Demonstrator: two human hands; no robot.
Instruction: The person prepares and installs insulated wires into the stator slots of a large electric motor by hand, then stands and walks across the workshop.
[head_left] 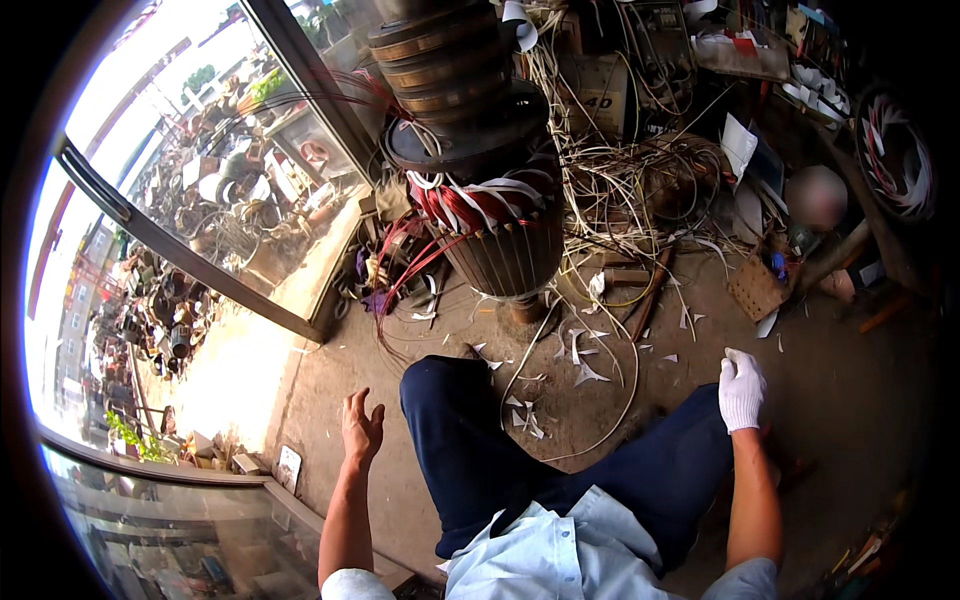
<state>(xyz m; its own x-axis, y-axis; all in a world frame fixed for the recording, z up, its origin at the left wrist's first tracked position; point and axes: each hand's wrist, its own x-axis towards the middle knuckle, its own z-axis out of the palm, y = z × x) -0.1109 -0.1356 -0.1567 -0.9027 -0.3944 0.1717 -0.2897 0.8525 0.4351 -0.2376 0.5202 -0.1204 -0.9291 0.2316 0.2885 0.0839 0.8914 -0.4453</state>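
Note:
My left hand (pixel 362 425) is bare and hangs in the air left of my left knee. Its fingers are apart and it holds nothing. A white knitted glove covers my right hand (pixel 742 390), which rests at the outer side of my right knee; its fingers look loosely bent, with nothing visible in them. Beyond my knees stands a large upright motor rotor (pixel 502 250) with a slotted brown core. Red and white sleeved winding ends (pixel 485 203) wrap around it below a dark disc (pixel 465 130). Copper-coloured rings (pixel 440 65) sit stacked on top.
Tangled pale wires (pixel 640 185) pile up behind the rotor at right. Thin red wires (pixel 400 265) trail off its left side. White scraps (pixel 585 350) and a looped cable (pixel 632 400) lie on the floor. A metal-framed glass door (pixel 190 250) is at left; a wire coil (pixel 895 155) is far right.

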